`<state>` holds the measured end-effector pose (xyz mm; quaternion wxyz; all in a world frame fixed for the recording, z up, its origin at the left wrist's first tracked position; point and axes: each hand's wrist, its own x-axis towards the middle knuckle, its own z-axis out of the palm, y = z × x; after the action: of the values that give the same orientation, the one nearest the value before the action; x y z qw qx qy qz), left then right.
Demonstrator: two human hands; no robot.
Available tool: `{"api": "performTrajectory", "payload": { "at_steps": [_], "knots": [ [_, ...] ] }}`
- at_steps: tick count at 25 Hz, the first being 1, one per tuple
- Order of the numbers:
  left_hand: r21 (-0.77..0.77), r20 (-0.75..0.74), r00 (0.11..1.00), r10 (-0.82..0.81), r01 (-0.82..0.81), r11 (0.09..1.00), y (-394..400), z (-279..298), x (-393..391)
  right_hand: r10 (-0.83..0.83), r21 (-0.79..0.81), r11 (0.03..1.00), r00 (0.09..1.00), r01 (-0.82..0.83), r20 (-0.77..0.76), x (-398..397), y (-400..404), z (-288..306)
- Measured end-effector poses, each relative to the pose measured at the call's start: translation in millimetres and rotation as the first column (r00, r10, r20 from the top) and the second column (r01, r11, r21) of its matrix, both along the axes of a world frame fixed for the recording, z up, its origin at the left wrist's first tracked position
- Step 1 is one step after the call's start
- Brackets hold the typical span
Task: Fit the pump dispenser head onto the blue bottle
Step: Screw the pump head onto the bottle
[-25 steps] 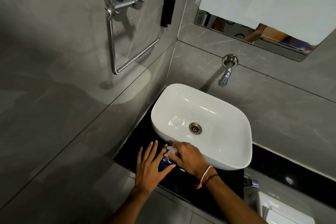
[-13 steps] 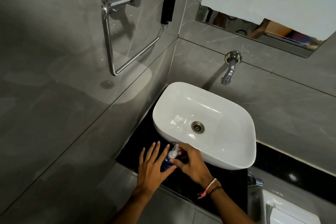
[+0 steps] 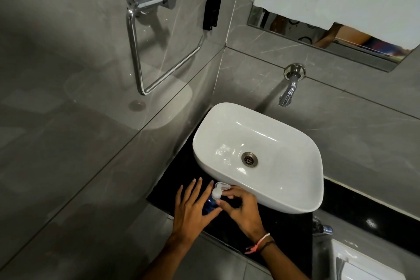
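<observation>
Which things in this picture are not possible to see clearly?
- Blue bottle, head view: mostly covered by left hand and right hand; label unreadable.
- Pump head: whether it is seated on the neck, hidden by fingers.
- Mirror: covered by white paper.
- White fixture, bottom right: cut off by the edge.

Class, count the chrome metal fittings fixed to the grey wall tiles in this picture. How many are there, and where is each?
2: the towel ring on the left wall, and the tap on the back wall above the basin. Others may lie out of frame.
</observation>
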<state>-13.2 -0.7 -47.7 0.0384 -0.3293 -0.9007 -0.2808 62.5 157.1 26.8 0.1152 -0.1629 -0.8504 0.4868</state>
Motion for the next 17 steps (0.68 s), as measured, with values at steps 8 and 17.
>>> {"api": "performTrajectory", "payload": {
  "at_steps": [8,17],
  "knots": [
    [-0.026,0.046,0.999,-0.009,0.010,1.000,0.2,3.0,1.5,-0.032,-0.074,0.997,0.999,0.029,-0.028,-7.3,-2.7,1.6],
    [-0.063,0.077,0.997,-0.017,0.022,0.998,-0.8,6.0,1.6,-0.038,-0.040,0.998,0.999,0.038,0.004,-5.0,-9.0,-0.5]
  ]
}}
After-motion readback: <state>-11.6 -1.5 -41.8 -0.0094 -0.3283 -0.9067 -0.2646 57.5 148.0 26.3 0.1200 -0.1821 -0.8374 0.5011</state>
